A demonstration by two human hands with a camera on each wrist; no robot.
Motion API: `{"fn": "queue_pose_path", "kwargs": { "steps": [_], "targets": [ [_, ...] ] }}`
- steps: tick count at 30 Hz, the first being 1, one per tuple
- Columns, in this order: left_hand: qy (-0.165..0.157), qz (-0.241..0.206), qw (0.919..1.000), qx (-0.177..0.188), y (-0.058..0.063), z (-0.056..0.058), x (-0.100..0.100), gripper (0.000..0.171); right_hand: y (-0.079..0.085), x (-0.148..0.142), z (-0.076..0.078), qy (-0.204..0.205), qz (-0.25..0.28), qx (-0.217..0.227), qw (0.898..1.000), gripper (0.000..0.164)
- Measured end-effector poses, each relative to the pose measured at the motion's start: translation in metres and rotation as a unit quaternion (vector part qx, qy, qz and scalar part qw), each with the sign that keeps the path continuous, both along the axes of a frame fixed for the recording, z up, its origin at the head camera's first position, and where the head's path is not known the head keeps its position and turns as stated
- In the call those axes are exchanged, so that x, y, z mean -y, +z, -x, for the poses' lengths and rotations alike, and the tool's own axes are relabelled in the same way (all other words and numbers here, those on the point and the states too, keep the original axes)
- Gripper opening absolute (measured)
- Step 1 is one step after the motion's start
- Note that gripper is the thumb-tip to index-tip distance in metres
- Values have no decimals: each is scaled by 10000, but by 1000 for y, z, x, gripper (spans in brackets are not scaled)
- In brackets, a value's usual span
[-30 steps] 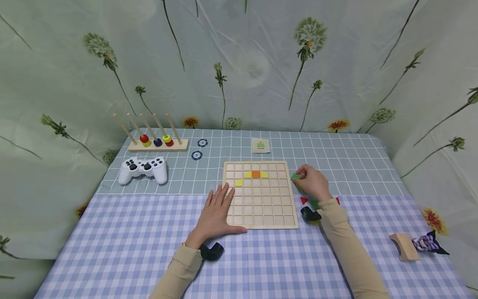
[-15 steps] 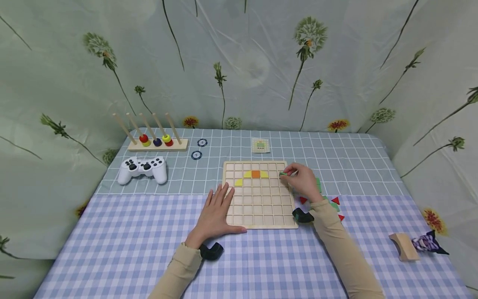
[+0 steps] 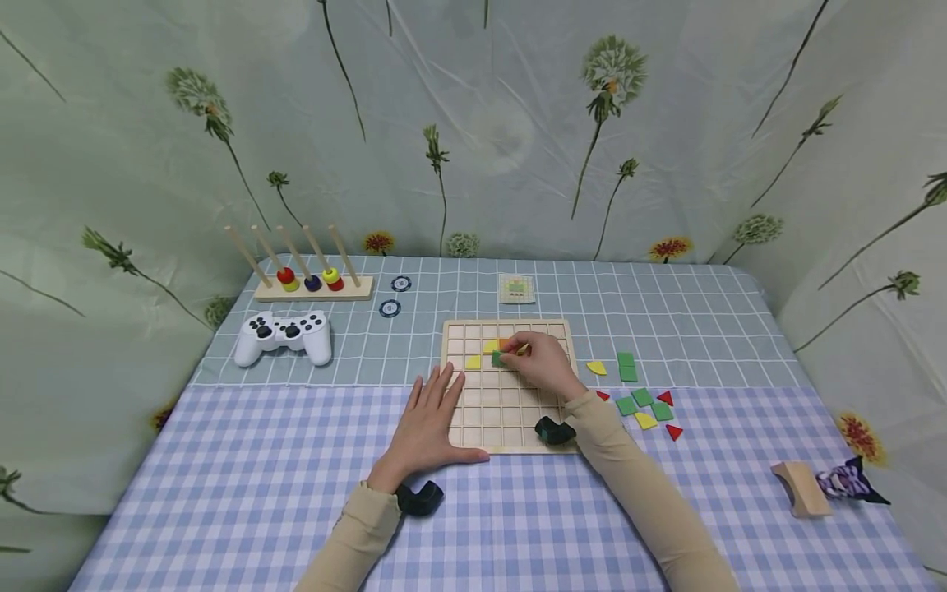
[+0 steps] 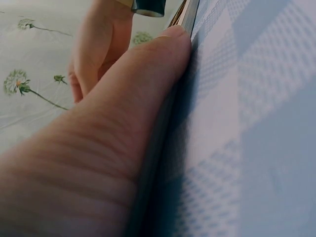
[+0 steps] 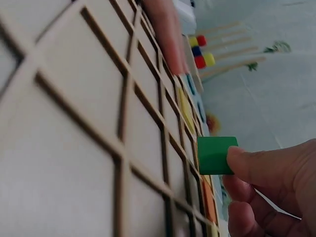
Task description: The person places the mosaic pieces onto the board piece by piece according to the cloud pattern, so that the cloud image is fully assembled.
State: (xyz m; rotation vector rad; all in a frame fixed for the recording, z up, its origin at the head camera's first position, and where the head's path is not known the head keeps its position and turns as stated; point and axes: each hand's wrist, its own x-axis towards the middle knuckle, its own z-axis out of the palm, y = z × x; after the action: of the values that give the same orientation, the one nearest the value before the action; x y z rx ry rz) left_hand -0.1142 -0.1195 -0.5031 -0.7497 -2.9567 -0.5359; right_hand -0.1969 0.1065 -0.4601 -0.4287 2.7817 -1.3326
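Note:
A wooden grid board point(image 3: 521, 411) lies flat at the middle of the table. Its left edge is held by my left hand point(image 3: 427, 423), fingers spread straight over the corner area and thumb along the front rim. Between thumb and fingertips my right hand point(image 3: 546, 362) pinches a green square tile point(image 5: 213, 155) over the board's upper part. Yellow tiles point(image 3: 473, 363) and an orange square tile point(image 5: 209, 201) sit in the grid beside it; the right hand partly covers that row. In the left wrist view the thumb point(image 4: 163, 49) touches the board's edge.
Right of the board lie loose green tiles point(image 3: 626, 406), yellow tiles point(image 3: 645, 421) and red triangles point(image 3: 674, 432). A pattern card point(image 3: 516, 289) is behind the board. A game controller point(image 3: 284, 335), a peg rack point(image 3: 314, 288) and a wooden arch block point(image 3: 802, 489) stand farther out.
My right hand has carried the green tile leftward from beside the board to over its upper middle, uncovering the loose tiles on the right. The left hand stays in place.

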Motion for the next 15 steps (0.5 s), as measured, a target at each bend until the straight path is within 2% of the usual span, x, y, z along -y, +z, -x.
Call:
{"fn": "queue_pose_path", "kwargs": {
  "steps": [6, 15],
  "targets": [
    [-7, -8, 10000, 78, -2, 0, 0, 123, -4, 16, 2, 35, -452, -140, 9989, 6],
    [37, 172, 9998, 124, -1, 1, 1, 124, -7, 20, 3, -24, -1099, -568, 9923, 5]
  ]
}}
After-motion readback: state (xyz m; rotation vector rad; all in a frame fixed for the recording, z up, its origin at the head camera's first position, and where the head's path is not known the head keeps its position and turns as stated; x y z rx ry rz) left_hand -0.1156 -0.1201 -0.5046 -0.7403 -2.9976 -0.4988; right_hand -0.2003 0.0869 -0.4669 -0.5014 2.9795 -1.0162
